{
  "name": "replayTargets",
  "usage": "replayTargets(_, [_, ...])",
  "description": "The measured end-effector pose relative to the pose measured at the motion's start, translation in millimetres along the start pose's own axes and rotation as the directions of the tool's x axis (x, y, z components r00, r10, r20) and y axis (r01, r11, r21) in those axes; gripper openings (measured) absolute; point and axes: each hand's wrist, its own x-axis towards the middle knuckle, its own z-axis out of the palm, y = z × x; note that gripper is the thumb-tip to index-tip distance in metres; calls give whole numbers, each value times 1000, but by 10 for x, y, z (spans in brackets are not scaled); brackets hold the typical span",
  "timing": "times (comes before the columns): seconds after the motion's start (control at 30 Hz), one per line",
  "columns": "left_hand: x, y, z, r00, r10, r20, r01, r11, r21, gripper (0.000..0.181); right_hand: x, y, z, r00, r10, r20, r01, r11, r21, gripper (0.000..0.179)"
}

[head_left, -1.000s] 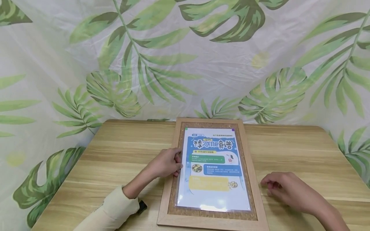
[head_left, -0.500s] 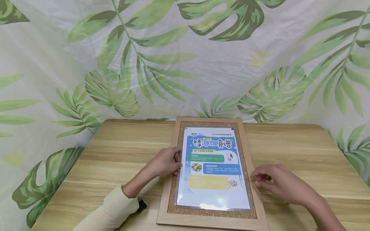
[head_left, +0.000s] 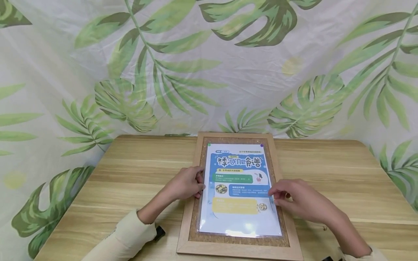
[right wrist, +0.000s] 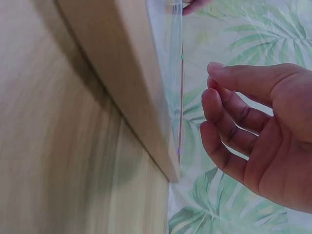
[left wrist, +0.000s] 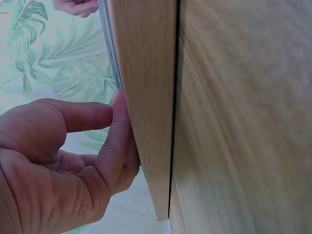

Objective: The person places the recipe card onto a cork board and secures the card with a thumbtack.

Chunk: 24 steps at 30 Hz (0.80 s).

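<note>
In the head view, a laminated sheet [head_left: 240, 224] with blue, green and yellow printed panels lies on a wood-framed cork board [head_left: 240, 249]. Push pins, a green one [head_left: 209, 144] and a purple one [head_left: 262, 145], sit at its top corners. My left hand [head_left: 187, 183] touches the sheet's left side at mid-height, thumb and index fingertip apart. Seen from the left wrist, its fingers [left wrist: 117, 141] rest against the frame's edge. My right hand [head_left: 298, 199] is over the board's right edge, fingers loosely curled; from the right wrist, nothing shows between its fingertips [right wrist: 211, 105].
The board lies on a wooden table [head_left: 137, 174], its far end near the back edge. Behind hangs a white cloth [head_left: 248, 83] with a green leaf print. A small black object [head_left: 159, 233] shows beside the left sleeve [head_left: 135, 232].
My right hand has moved left from the table beside the board to the sheet's right edge. The left hand has stayed in place at the left edge.
</note>
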Motion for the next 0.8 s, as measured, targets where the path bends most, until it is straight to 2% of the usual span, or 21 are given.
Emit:
replayTargets(0.37, [-1,5,-3,1000,-2,-3,2,1000,7,57,178,-160,43,999,-41,36,40,999,10,16])
replayTargets(0.8, [-14,21,-6,1000,10,1,-10,1000,-2,46,362,-390,304,993,-84,88,77,994,79,16])
